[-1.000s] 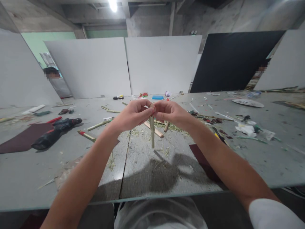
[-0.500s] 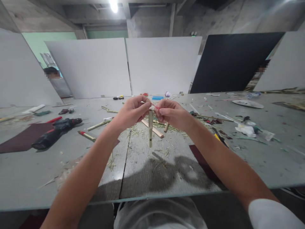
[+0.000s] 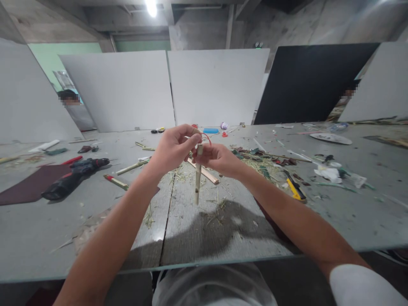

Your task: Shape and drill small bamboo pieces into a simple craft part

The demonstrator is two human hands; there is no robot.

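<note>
A pale, thin bamboo stick (image 3: 197, 182) hangs nearly upright between my hands, with a small dark notch or hole near its lower end. My left hand (image 3: 177, 144) is closed, thumb and forefinger pinched at the stick's top on a red string (image 3: 207, 137). The string bows in a small loop over to my right hand (image 3: 218, 158). That hand's fingers are curled behind the stick's upper part and pressed against it. My fingers hide how the string is fixed.
Plant shavings (image 3: 245, 163) and a flat wooden strip (image 3: 210, 176) lie beyond my hands. A black power drill (image 3: 75, 178) rests at left on dark red sheet. At right is a yellow utility knife (image 3: 296, 189). White boards (image 3: 219, 85) stand along the table's back.
My right hand has moved down and left, from the string onto the upper part of the stick. The red string now bows in a loop, and the stick hangs slightly lower and tilted.
</note>
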